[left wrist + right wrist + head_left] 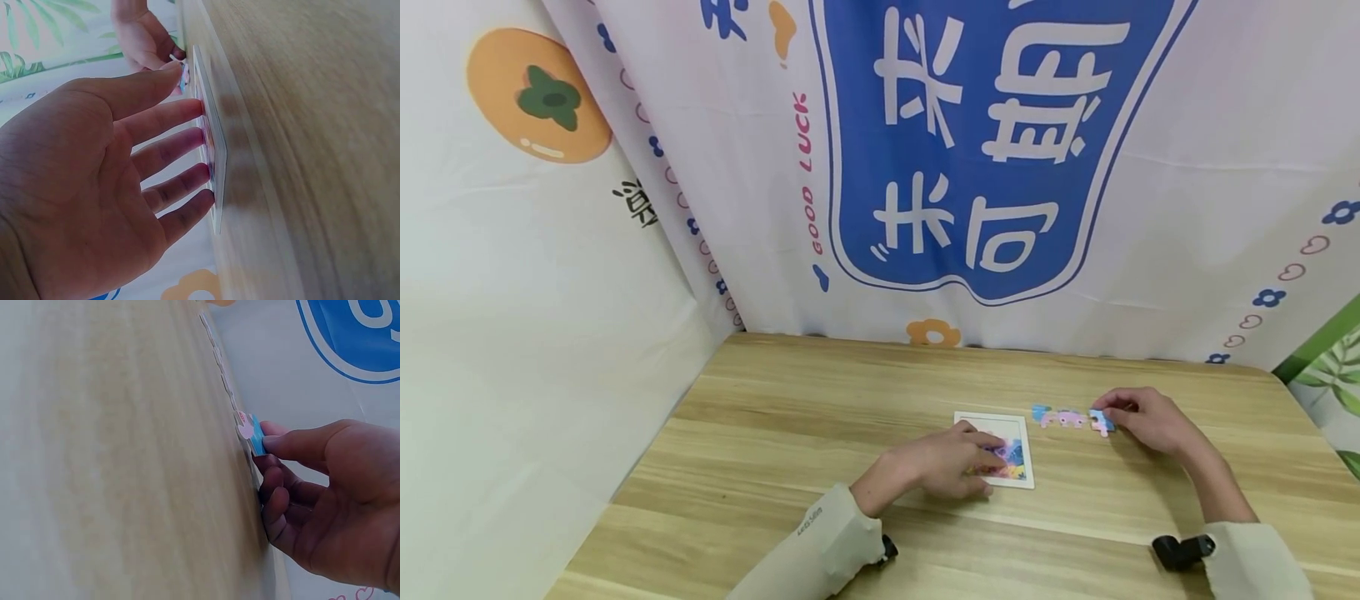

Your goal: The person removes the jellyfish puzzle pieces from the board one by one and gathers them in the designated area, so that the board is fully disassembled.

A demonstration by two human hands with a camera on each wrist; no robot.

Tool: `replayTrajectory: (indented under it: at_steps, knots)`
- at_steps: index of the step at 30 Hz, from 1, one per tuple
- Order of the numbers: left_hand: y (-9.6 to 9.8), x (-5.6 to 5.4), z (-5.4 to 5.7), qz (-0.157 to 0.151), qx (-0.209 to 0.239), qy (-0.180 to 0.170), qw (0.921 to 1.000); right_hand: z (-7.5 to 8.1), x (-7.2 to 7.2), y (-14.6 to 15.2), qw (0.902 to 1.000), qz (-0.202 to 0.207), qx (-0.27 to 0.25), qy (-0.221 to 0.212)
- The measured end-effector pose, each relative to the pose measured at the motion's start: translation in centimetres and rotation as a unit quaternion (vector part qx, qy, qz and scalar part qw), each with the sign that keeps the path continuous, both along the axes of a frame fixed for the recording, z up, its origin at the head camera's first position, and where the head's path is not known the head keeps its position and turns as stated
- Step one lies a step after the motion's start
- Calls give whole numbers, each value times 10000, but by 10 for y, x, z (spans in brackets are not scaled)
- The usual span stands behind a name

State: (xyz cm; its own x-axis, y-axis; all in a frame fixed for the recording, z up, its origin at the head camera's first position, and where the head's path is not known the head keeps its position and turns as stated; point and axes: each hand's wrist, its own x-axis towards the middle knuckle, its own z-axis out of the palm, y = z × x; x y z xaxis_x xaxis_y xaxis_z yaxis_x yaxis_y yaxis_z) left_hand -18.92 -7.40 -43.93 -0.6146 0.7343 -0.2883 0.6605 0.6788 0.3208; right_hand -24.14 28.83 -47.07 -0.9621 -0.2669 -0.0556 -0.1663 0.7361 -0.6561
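A white-framed jigsaw puzzle board (1028,473) lies on the wooden table, its colourful picture partly covered by my left hand (951,462). In the left wrist view, the nearly straight fingers (181,139) of that hand rest their tips on the board. To the board's right, my right hand (1153,421) pinches a blue and pink puzzle piece (257,434) between thumb and fingers, at the table surface. Just left of it lie a pink piece (1070,418) and a blue piece (1042,414), in a row.
The wooden table (760,450) reaches back to a printed cloth (760,275) hanging behind it. A white cloth wall (550,333) stands along the left side. A black wrist device (1180,552) sits at the right sleeve.
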Motion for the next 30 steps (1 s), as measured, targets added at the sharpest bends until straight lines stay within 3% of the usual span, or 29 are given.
replayTrajectory:
  at_steps: [15, 30]
  knots:
    - [-1, 2, 1, 61, -5, 7, 10000, -1, -1, 1, 9999, -69, 80, 69]
    - [-5, -3, 1, -23, 90, -74, 9999, 0, 0, 0, 9999, -110, 23, 33]
